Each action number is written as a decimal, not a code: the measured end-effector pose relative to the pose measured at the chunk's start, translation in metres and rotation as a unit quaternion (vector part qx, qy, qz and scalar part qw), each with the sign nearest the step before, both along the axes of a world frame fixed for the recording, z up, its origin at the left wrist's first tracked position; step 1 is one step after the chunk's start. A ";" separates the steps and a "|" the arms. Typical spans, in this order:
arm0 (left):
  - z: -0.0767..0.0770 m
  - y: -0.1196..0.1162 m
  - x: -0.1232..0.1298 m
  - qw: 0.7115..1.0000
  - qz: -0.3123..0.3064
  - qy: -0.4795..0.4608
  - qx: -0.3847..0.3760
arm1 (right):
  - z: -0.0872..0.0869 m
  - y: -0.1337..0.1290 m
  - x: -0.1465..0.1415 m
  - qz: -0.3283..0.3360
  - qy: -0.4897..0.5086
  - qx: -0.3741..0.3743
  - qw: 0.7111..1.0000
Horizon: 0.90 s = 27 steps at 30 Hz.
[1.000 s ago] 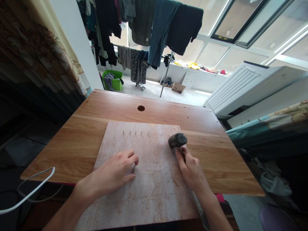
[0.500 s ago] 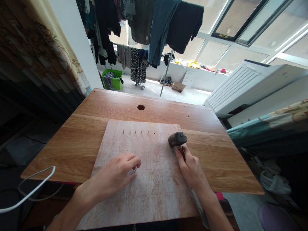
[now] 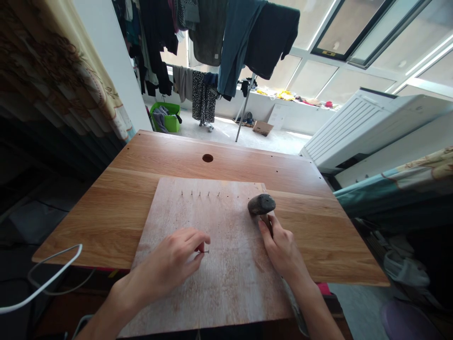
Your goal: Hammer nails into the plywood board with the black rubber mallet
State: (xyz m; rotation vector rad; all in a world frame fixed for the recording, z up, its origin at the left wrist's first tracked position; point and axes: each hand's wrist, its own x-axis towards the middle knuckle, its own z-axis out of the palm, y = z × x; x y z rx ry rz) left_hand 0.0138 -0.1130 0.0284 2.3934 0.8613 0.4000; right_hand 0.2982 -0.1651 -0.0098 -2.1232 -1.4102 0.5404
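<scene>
Nearest the body, the left forearm (image 3: pixel 118 297) angles inward and forward, and the left hand (image 3: pixel 182 252) hangs low, back upward, wrist lightly bent, thumb and bent fingers pinching a thin grey metal nail (image 3: pixel 205 251). The nail lies nearly level, one end poking out beyond the fingertips toward the right hand. Under both hands spreads a flat, square-cornered board of worn pinkish-grey wood (image 3: pixel 230 283).

The right hand (image 3: pixel 283 245), slightly farther forward, has its fingers wrapped around the brown handle of a hammer with a dark, blunt, barrel-shaped head (image 3: pixel 262 204). That head sits just beyond the knuckles, by the board's right edge; whether it touches the wood cannot be told.

The step in hand looks like readying the nail; setting it would call for turning it upright while the hammer keeps clear of the fingers.

Ahead of the left hand, five slim metal nails (image 3: pixel 200 194) stand in a row along the board's far side. Beyond both hands, the brown wood-grain table (image 3: pixel 318 226) has a round dark hole (image 3: pixel 207 158).
</scene>
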 end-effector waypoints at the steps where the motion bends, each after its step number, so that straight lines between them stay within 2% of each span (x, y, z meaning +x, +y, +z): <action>1: 0.001 0.000 0.001 1.000 0.000 -0.008 0.008 | 0.000 0.000 0.000 0.000 0.000 -0.001 1.000; 9: 0.003 0.000 0.007 0.998 -0.001 -0.045 0.039 | 0.002 0.000 0.000 -0.003 0.002 -0.004 1.000; 16: 0.004 0.000 0.008 0.995 -0.001 -0.091 -0.041 | 0.001 0.001 0.000 -0.001 0.002 -0.009 1.000; 27: 0.008 -0.001 0.009 0.991 0.015 -0.112 -0.068 | -0.001 0.000 0.001 -0.004 -0.006 -0.006 1.000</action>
